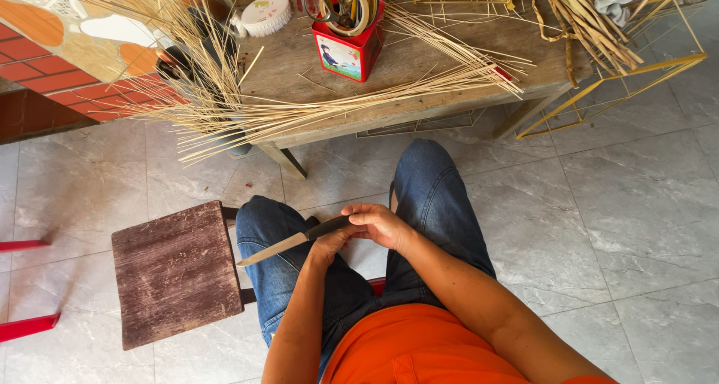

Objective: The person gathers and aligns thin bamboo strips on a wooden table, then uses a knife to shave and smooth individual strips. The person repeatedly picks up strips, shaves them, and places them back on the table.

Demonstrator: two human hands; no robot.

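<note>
I sit with my knees in blue jeans below a low wooden table [449,55]. A knife [288,243] with a black handle and a long pale blade lies across my lap, its tip pointing left. My right hand [383,224] is closed around the handle end. My left hand [329,243] rests under the knife near where the handle meets the blade, touching it. A thick bundle of thin pale reed strips [314,107] lies along the table's front edge and fans out to the left.
A dark wooden stool [176,272] stands left of my knee. On the table are a red tin [348,51] with scissors, a round white box [267,13] and dried leaf strips [584,21]. A yellow wire frame [622,84] leans at right. Grey tiled floor surrounds me.
</note>
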